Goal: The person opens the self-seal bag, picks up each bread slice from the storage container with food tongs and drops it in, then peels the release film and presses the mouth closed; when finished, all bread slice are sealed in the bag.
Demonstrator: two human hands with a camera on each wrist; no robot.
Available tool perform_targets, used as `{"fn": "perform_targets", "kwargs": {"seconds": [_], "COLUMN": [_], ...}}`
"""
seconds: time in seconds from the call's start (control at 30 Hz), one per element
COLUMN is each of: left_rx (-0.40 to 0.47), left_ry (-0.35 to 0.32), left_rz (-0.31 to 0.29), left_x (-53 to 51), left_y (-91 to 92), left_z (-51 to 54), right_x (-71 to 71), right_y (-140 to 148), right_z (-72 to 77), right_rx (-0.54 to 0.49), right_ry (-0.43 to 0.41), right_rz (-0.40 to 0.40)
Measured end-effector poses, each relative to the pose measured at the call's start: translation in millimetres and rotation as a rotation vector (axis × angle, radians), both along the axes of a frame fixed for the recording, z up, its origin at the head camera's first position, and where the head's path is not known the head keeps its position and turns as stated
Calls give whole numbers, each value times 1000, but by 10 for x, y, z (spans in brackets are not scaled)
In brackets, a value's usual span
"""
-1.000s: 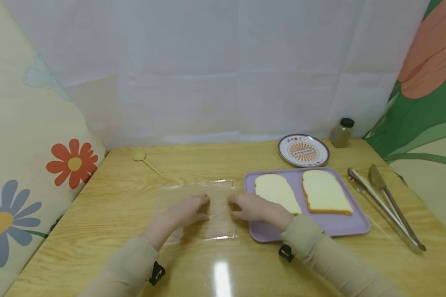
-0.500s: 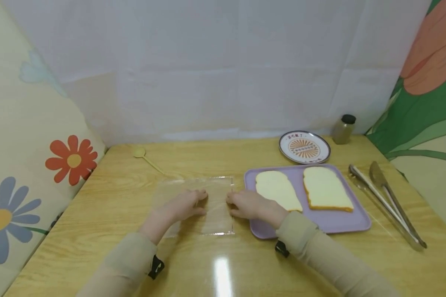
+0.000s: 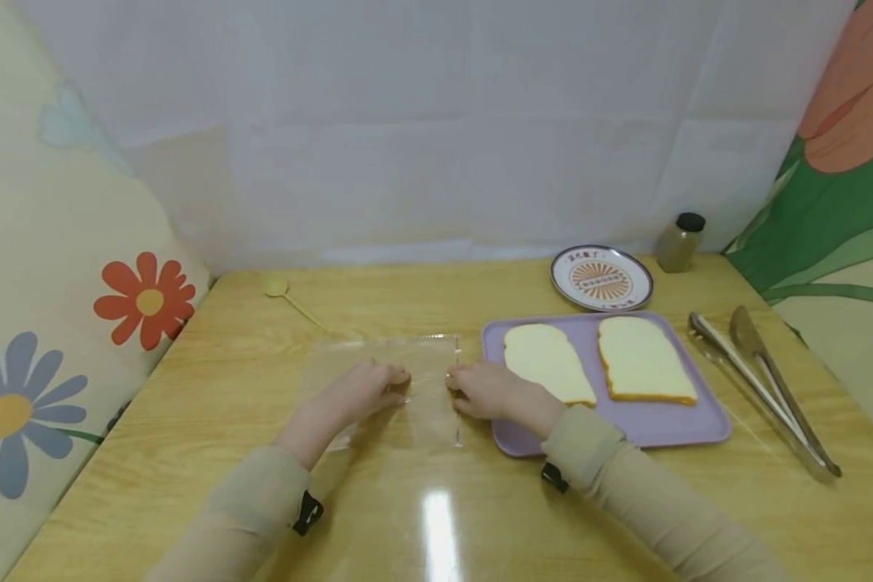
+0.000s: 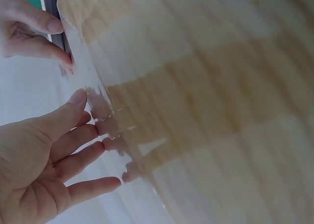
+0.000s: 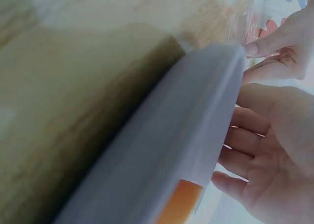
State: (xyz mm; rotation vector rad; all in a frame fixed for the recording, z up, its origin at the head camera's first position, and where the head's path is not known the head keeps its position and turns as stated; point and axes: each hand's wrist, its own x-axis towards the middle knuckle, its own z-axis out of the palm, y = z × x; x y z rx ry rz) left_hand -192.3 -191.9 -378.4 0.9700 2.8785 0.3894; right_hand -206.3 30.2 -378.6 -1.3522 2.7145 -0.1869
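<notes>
A clear plastic bag lies flat on the wooden table, its glossy edges catching the light. My left hand rests on it with fingers spread and slightly bent; in the left wrist view the left hand has its fingertips along the plastic. At the bag's right edge is my right hand, its thumb and fingers apart and touching down there. In the right wrist view the right hand shows loosely bent fingers, with its tips partly hidden behind the tray's rim.
Right of the bag is a purple tray bearing two bread slices. Behind it sit a round plate and a black-capped jar. Metal tongs lie at far right. A yellow spoon lies at back left.
The head view has tilted slightly, so everything sits a little higher in frame. Both hands stay at the plastic bag with only small finger shifts.
</notes>
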Motion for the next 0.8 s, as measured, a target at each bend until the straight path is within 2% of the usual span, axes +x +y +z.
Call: {"fn": "perform_targets", "kwargs": {"seconds": [0.23,0.3,0.53,0.8], "left_rx": [-17,-30,-40,-23], "left_ry": [71,88,96,115], "left_rz": [-71,-72,-10,27], "left_x": [11,17,33,61], "left_y": [31,48,114,137], "left_z": [53,66,75,79], "right_x": [-13,-12,-13,-5], "right_y": [5,11,22,16], "right_z": [21,23,20,34], "right_rx": [7,5,-13,-19], "right_ry": [21,29,45,36], "right_rz": [15,19,28,29]}}
